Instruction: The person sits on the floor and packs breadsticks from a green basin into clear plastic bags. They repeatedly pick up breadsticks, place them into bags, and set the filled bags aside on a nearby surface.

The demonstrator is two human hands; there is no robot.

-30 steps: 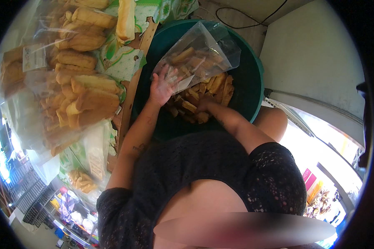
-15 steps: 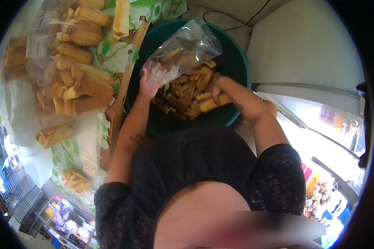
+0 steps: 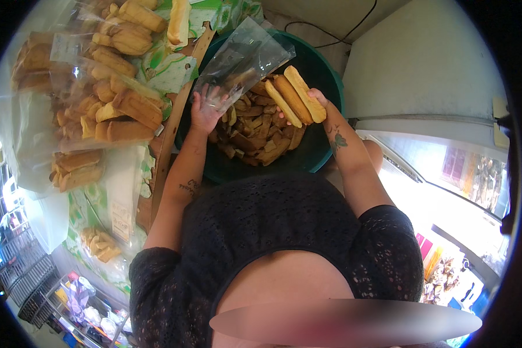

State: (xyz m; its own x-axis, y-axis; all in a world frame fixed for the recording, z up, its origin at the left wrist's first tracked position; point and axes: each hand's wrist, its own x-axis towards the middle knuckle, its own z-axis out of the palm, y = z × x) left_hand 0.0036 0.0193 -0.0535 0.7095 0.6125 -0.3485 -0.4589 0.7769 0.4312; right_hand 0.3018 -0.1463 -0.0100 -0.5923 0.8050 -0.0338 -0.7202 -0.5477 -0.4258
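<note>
Right hand [image 3: 318, 97] has risen from the bread pile [image 3: 255, 133] with three long pieces [image 3: 296, 95]

Half a second ago it was down at the pile; now it grips the pieces side by side over the green tub [image 3: 323, 62]. The left hand [image 3: 209, 110] is wide, fingers spread at the clear bag [image 3: 246, 55]; whether inside or behind the film, I cannot tell

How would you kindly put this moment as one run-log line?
left hand: fingers spread at clear bag | right hand: gripping long bread pieces | green tub: loose brown pieces inside
</note>
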